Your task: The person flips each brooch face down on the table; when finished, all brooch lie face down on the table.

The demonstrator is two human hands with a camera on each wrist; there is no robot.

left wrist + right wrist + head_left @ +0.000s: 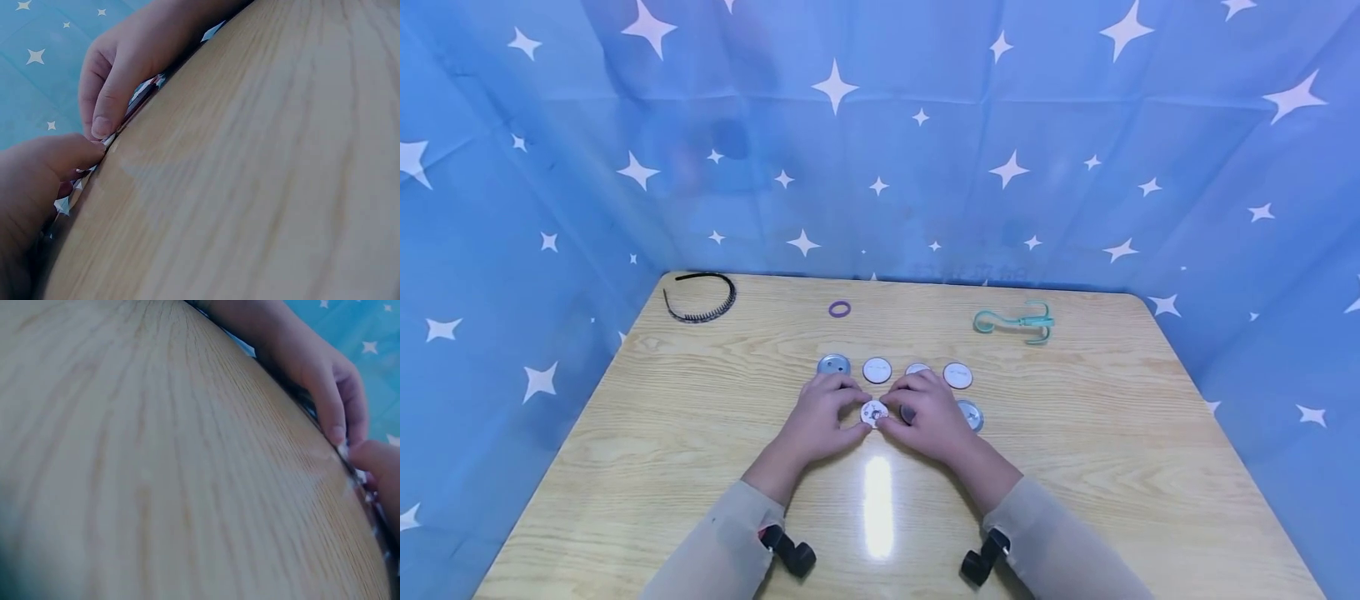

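Note:
A small round badge with a pale printed face lies at the middle of the table. My left hand pinches its left edge with thumb and forefinger. From the other side, the thumb and forefinger of my right hand pinch its right edge. In the left wrist view, the right hand and left hand meet low over the tabletop, the badge mostly hidden. The right wrist view also has the left hand and right hand close together there.
Around the hands lie a silvery disc, white discs and another metal disc; two more are partly covered by my right hand. Farther back are a black toothed headband, a purple ring and a teal hooked piece.

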